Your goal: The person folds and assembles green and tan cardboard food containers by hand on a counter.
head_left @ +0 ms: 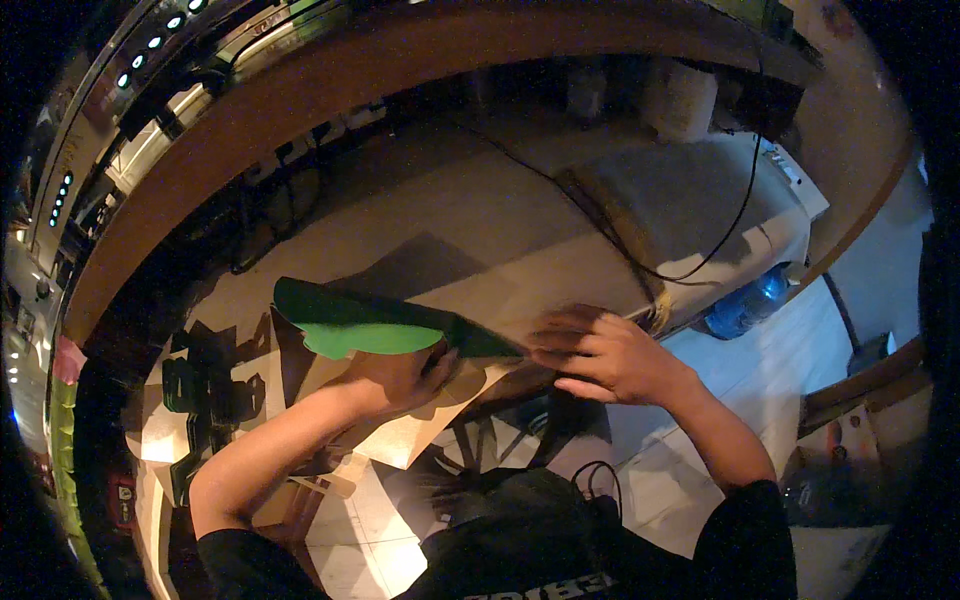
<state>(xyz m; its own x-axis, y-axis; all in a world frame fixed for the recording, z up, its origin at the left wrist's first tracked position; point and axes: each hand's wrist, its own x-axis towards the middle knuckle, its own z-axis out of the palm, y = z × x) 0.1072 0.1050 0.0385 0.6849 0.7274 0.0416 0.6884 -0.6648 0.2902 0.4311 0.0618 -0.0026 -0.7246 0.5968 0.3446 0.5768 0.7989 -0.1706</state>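
Green sheet [365, 322] between both hands' fingers [440, 362]

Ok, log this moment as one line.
left hand: holds green sheet | right hand: at sheet's right end, grip unclear | under them: tan table

The right end of the flat green cut-out sheet [370, 322] is blurred, and the right hand's fingers [560, 345] are smeared by motion; their grip cannot be judged.

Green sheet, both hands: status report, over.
Left hand gripping green sheet from below. Right hand at its right end, grip blurred. Sheet lifted over brown table. Black cable beyond, clear.
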